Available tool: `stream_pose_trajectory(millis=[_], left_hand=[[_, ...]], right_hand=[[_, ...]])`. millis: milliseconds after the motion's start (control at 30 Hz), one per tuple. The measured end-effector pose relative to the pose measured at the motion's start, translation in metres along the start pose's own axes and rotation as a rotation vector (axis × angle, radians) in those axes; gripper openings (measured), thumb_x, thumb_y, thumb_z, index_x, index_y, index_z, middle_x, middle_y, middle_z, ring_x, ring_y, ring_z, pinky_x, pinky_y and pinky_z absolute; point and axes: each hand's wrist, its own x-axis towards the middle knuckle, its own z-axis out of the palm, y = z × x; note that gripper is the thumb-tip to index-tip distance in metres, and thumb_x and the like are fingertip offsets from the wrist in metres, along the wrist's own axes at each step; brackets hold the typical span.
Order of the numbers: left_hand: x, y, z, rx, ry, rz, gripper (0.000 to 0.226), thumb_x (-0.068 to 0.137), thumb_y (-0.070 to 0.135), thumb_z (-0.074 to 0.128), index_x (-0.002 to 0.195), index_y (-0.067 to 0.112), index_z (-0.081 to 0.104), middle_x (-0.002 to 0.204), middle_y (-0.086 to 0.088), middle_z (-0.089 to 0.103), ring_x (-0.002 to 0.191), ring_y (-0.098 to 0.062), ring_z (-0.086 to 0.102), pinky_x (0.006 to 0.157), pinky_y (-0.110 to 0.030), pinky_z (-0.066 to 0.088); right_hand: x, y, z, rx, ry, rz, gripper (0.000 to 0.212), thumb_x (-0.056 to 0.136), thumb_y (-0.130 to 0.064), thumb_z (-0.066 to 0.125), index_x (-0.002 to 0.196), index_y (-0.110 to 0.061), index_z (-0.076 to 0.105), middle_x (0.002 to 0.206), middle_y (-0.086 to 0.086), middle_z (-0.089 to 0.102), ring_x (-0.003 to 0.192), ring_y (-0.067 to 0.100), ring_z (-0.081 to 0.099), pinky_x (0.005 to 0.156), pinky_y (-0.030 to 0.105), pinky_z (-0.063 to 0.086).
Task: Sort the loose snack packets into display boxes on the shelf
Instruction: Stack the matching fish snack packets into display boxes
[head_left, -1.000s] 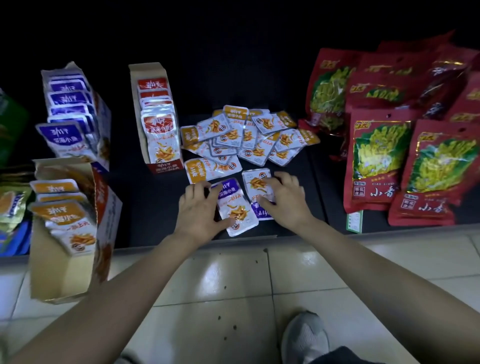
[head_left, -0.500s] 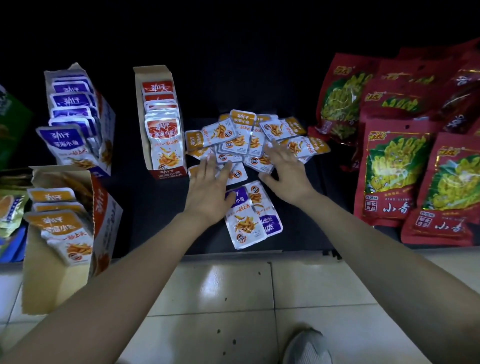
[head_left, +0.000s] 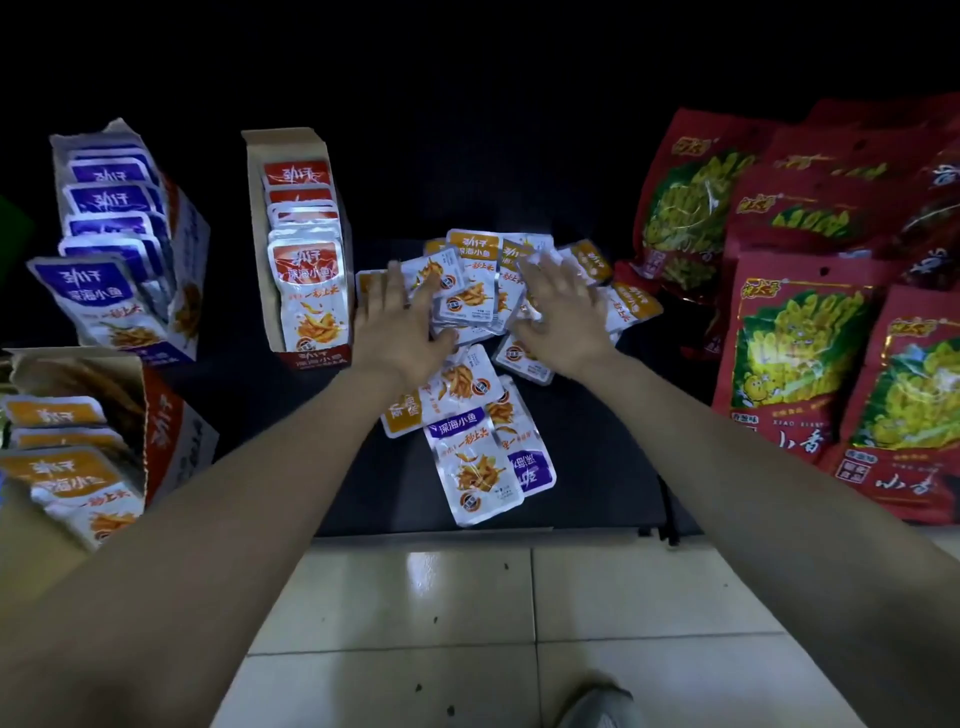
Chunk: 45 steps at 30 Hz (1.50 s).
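Note:
A heap of loose small snack packets (head_left: 480, 291), mostly orange-topped, lies on the dark shelf (head_left: 597, 467). My left hand (head_left: 400, 317) lies flat on the heap's left side, fingers straight. My right hand (head_left: 558, 317) lies flat on its right side, fingers spread. Nearer me lie two purple-topped packets (head_left: 470, 457) and an orange one (head_left: 408, 410), untouched. Three display boxes stand to the left: one with purple packets (head_left: 130, 249), one with red packets (head_left: 304, 260), one with orange packets (head_left: 98, 441).
Large red bags of green snacks (head_left: 800, 353) fill the shelf's right side. A pale tiled floor (head_left: 519, 623) lies below the shelf edge, with my grey shoe (head_left: 597, 706) on it. The back of the shelf is dark.
Both hands have left the purple packets near the shelf edge and moved away from me onto the heap of orange packets. The view has shifted slightly downward.

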Motion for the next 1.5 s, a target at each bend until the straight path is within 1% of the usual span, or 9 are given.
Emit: stream_pose_trajectory(millis=[133,300,400,500,633,967,1133,1300,1500], left_hand=[[-0.010,0.004,0.008,-0.044,0.027,0.025,0.059,0.098,0.047,0.042,0.152,0.032,0.026,0.160,-0.007,0.015,0.144,-0.030,0.013,0.113,-0.044,0.019],[-0.038,0.008,0.028,-0.145,0.292,0.133,0.026,0.094,0.039,0.051,0.113,0.025,0.063,0.111,-0.006,0.046,0.108,-0.027,0.041,0.085,-0.034,0.026],[-0.042,0.009,0.033,-0.138,0.321,0.126,0.038,0.088,0.038,0.063,0.122,0.021,0.059,0.122,-0.010,0.046,0.116,-0.031,0.040,0.092,-0.038,0.030],[-0.046,0.007,0.034,-0.137,0.248,0.013,0.069,0.084,0.054,0.064,0.138,0.016,0.046,0.132,-0.011,0.044,0.123,-0.030,0.037,0.100,-0.041,0.029],[-0.053,0.005,0.030,-0.095,0.228,-0.008,0.084,0.077,0.064,0.067,0.138,0.010,0.043,0.127,-0.013,0.046,0.119,-0.030,0.040,0.097,-0.039,0.031],[-0.048,0.007,0.011,-0.584,0.158,-0.246,0.076,0.075,0.047,0.079,0.123,0.001,0.042,0.127,-0.016,0.044,0.115,-0.029,0.049,0.082,-0.031,0.040],[-0.029,0.012,0.012,-0.532,0.082,-0.269,0.068,0.085,0.032,0.074,0.133,-0.002,0.039,0.135,-0.021,0.043,0.122,-0.034,0.048,0.093,-0.040,0.043],[-0.023,0.009,0.016,-0.586,0.108,-0.237,0.055,0.083,0.029,0.075,0.122,0.003,0.046,0.122,-0.016,0.056,0.111,-0.031,0.057,0.080,-0.036,0.045],[-0.031,0.004,0.016,-0.625,0.211,-0.178,0.029,0.096,0.031,0.059,0.105,0.004,0.056,0.108,-0.014,0.058,0.092,-0.026,0.058,0.071,-0.032,0.042]], right_hand=[[-0.016,0.008,0.015,0.004,-0.009,-0.074,0.058,0.095,-0.041,0.053,0.148,-0.025,0.036,0.159,-0.001,0.025,0.147,0.023,0.013,0.117,0.044,0.008],[-0.053,0.016,0.025,0.247,0.202,-0.131,0.028,0.085,-0.027,0.057,0.107,-0.014,0.068,0.116,0.002,0.060,0.115,0.026,0.045,0.100,0.039,0.034],[-0.067,0.015,0.023,0.429,0.236,-0.065,0.016,0.089,-0.017,0.056,0.099,-0.013,0.069,0.102,-0.002,0.057,0.100,0.020,0.049,0.090,0.043,0.045],[-0.068,0.011,0.021,0.312,0.408,0.112,0.035,0.093,-0.032,0.055,0.120,-0.010,0.058,0.119,0.007,0.051,0.109,0.031,0.048,0.095,0.046,0.041],[-0.058,0.002,0.020,0.000,0.261,0.366,0.073,0.092,-0.053,0.056,0.143,-0.005,0.035,0.140,0.018,0.036,0.127,0.035,0.032,0.104,0.042,0.026],[-0.053,-0.021,0.002,0.512,-0.005,0.415,0.094,0.079,-0.009,0.079,0.152,-0.015,0.020,0.147,0.014,0.024,0.133,0.032,0.038,0.101,0.034,0.041],[-0.048,-0.028,-0.003,0.705,0.047,0.482,0.067,0.091,-0.008,0.066,0.148,-0.006,0.029,0.129,0.017,0.056,0.115,0.029,0.057,0.091,0.036,0.046],[-0.044,-0.036,0.010,0.796,0.038,0.435,0.022,0.089,-0.011,0.069,0.110,-0.006,0.064,0.109,0.008,0.068,0.100,0.021,0.064,0.092,0.038,0.052],[-0.038,-0.036,0.013,0.850,0.058,0.409,0.023,0.097,-0.013,0.057,0.120,-0.009,0.058,0.112,0.006,0.064,0.103,0.023,0.060,0.083,0.032,0.046]])
